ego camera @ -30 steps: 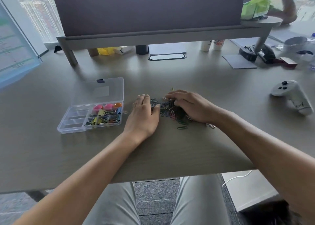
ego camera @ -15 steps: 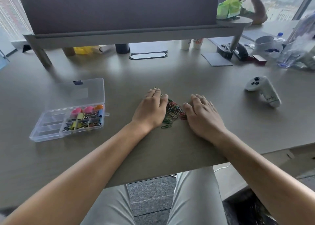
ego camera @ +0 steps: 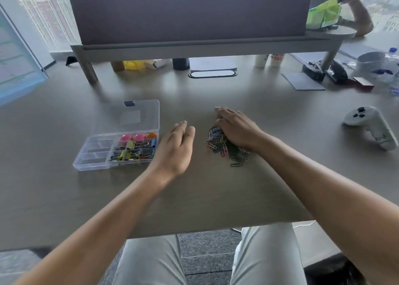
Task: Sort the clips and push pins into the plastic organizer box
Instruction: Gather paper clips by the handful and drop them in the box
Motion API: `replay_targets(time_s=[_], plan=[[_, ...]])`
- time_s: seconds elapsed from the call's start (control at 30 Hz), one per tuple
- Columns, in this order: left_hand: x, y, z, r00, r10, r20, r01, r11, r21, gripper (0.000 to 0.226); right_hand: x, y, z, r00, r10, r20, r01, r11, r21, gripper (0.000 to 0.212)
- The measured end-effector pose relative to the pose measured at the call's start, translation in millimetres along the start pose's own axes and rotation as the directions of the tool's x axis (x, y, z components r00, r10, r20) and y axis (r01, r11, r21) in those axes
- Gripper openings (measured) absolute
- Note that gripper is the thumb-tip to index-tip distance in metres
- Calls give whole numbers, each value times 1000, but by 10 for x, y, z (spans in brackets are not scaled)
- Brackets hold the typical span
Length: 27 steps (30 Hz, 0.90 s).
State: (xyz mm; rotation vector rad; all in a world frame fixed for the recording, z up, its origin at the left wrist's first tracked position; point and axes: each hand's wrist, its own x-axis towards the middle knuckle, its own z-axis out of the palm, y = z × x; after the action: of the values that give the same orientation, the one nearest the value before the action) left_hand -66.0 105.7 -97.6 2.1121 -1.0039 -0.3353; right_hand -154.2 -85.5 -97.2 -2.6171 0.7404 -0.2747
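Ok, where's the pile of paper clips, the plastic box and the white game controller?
Paper clips (ego camera: 218, 141), head view, left part of the pile.
Plastic organizer box (ego camera: 91, 162), head view, front left compartment.
White game controller (ego camera: 364, 120), head view, its top body.

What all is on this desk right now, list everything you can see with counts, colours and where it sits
plastic organizer box: one, clear, lid open, desk left
round push pins: three show, two pink and one orange, box's far right compartment
binder clips: a jumble, mixed colours, box's right compartments
paper clips: one pile, mixed colours, desk centre, right of box
game controller: one, white, desk right
desk divider: one, dark, far side
paper cups: two, white, beneath divider
notepad: one, grey, far right
desk: one, grey-brown
left hand: open, between box and pile, touching neither
right hand: fingers straight, resting on the pile
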Motion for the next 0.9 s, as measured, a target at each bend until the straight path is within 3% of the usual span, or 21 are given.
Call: replay_targets(time_s=[0.3,0.4,0.5,0.6,0.77,0.9], plan=[[30,-5,100,996,74,56,-83,980,181,57,-311,99,-32,971,-234,55,228,969,99,45],[80,48,185,989,120,88,-138,961,241,63,-491,121,-59,971,-240,-14,239,960,146,50],[164,112,287,975,172,141,-210,922,326,79,-637,225,-111,963,-137,-234,185,962,202,44],[238,211,391,959,220,177,-271,894,357,96,-764,403,-185,909,42,-416,75,962,262,37],[324,374,600,928,294,228,-357,875,327,104,-865,597,-236,859,283,-427,-93,906,414,29],[384,376,658,904,360,229,-419,851,317,110,-850,586,-216,855,288,-431,-101,908,406,28]])
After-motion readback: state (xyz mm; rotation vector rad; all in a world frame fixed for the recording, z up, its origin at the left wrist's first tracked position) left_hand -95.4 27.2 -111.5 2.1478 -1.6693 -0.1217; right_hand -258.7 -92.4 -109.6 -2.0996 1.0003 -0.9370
